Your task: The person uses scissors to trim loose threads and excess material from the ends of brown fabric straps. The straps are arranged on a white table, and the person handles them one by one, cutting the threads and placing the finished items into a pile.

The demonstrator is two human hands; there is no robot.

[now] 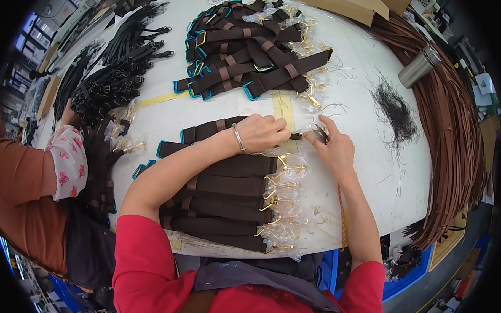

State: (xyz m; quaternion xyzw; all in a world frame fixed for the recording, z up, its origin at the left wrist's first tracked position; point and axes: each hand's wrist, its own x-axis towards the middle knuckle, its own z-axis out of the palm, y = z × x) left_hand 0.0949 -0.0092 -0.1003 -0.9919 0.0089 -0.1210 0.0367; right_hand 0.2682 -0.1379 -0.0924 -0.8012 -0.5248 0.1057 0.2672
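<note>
My left hand, with a metal bangle at the wrist, grips the end of a dark brown webbing strap. A short dark end sticks out past my fingers. Beside it, my right hand holds small thread snips, their blades close to the strap end. The strap's gold hook is partly hidden by clear plastic wrap between my hands. Below my left hand, several similar straps lie side by side. Their gold snap hooks, in clear plastic, point right. Teal-covered buckles show at the left ends.
A heap of brown straps lies at the far side of the white table. Loose dark threads, a steel flask and long brown strips lie right. A co-worker's arm reaches toward black buckled straps at left.
</note>
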